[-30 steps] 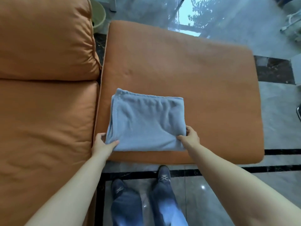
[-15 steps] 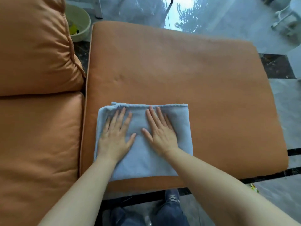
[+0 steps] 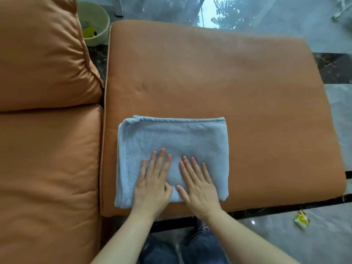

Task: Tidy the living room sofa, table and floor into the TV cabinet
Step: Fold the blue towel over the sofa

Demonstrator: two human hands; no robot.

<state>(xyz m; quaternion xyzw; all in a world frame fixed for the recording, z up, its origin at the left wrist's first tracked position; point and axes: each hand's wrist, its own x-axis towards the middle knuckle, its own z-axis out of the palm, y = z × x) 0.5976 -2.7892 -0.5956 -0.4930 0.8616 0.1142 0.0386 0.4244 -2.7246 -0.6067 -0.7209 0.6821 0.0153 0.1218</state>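
Grey marble-look tiled floor (image 3: pixel 285 242) with black inlay strips borders the scene. Orange fabric sofa: large flat ottoman-style seat section (image 3: pixel 228 77) fills centre frame; a padded seat cushion (image 3: pixel 47 168) and puffy back cushion (image 3: pixel 38 50) sit at 9 and 10 o'clock.

Pale blue fleece blanket (image 3: pixel 171 138), folded into a neat rectangle, lies flat on the seat section near its front edge, toward 6 o'clock of the cushion.

Left hand (image 3: pixel 152 189): fingers straight, slightly spread, palm down, pressing on the blanket's near half. Right hand (image 3: pixel 198 189): same posture, flat and pressing, just beside the left, thumbs close together but apart. Neither hand grips anything.

Small yellow and white crumpled wrapper (image 3: pixel 301 220) lies on the floor at 4 o'clock, well apart from the sofa. Pale green round plastic basin (image 3: pixel 99 25) stands on the floor at 11 o'clock behind the back cushion, holding a yellow-green item, too unclear to identify.

Blue jeans visible at 6 o'clock.
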